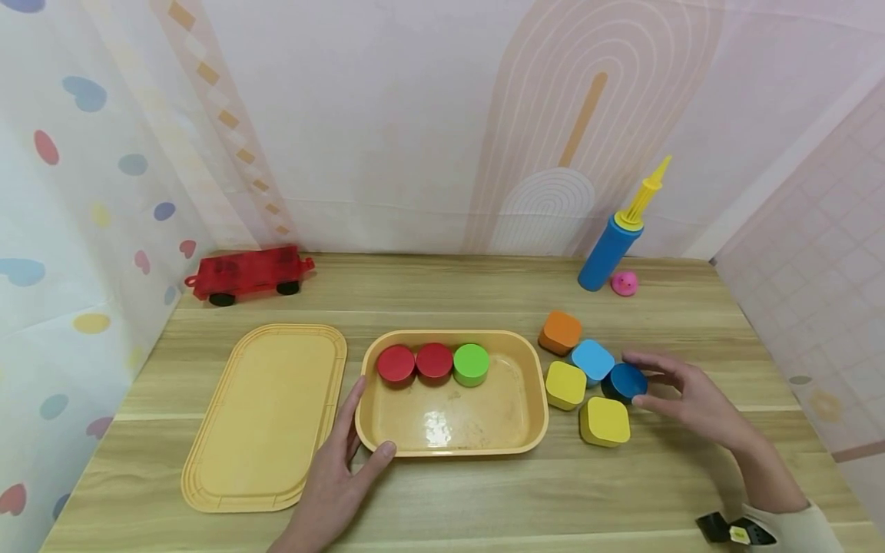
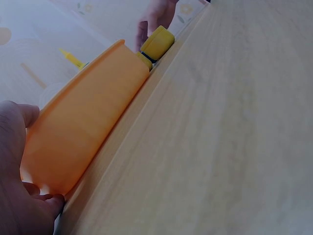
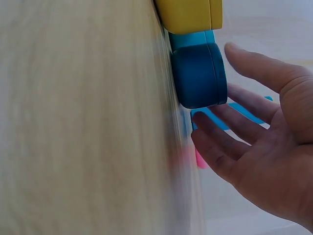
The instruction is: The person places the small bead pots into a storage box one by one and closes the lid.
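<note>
Three round blocks point(image 1: 434, 364) in the tub point(image 1: 508, 418), left hand point(image 1: 337, 468) gripping its corner, five loose blocks point(image 1: 604, 422) out on the table point(image 1: 518, 499), and the right hand point(image 1: 698, 401), fingers parted, holding nothing, brackets the dark blue block point(image 1: 628, 381) there!

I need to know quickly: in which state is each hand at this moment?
Left hand: closed on the yellow bin, holding it at its near left corner.
Right hand: open, thumb and fingers spread at the dark blue block, not gripping it.

Room in tray point(image 1: 494, 411), yellow blocks point(image 1: 565, 385) beside
</note>
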{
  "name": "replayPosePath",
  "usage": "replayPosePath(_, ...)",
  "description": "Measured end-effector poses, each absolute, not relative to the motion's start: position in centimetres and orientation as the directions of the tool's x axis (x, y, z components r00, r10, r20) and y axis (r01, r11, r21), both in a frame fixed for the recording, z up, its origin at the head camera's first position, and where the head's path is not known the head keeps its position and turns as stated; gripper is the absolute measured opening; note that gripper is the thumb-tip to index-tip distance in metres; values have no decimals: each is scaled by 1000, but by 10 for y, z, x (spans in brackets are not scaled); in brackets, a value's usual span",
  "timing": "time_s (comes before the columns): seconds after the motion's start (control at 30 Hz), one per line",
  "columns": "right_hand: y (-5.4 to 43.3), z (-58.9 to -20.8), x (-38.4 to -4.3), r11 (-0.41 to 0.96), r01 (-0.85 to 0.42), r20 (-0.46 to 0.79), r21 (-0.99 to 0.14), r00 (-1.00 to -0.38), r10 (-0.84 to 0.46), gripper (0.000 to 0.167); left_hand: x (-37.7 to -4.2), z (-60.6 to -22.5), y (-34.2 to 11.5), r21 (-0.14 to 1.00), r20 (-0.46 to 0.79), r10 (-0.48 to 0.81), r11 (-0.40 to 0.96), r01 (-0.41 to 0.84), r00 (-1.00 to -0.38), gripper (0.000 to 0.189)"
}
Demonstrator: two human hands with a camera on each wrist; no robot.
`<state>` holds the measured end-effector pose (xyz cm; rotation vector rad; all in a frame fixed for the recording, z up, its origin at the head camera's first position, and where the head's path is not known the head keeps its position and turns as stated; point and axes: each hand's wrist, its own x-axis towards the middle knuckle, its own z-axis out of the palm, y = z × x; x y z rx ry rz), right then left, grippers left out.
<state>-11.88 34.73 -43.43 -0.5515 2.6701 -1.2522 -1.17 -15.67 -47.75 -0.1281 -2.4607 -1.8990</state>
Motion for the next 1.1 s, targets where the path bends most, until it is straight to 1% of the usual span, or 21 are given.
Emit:
replayPosePath(0.37,351,-436,-119,597,-256,5,-760,-922,-388,54,-11,-478,-157,962,73,45,259,83,-996,92)
replayPosePath(0.87,350,-437,-120,627,-227,-18,-746,-933,-359,50,-11,-477,-157,964,75,52,252,86,-996,92)
replayPosePath(1.1,352,-434,-117,615,-231,0,-754,-936,-352,47,-11,-477,-157,963,66,51,257,77,-997,92)
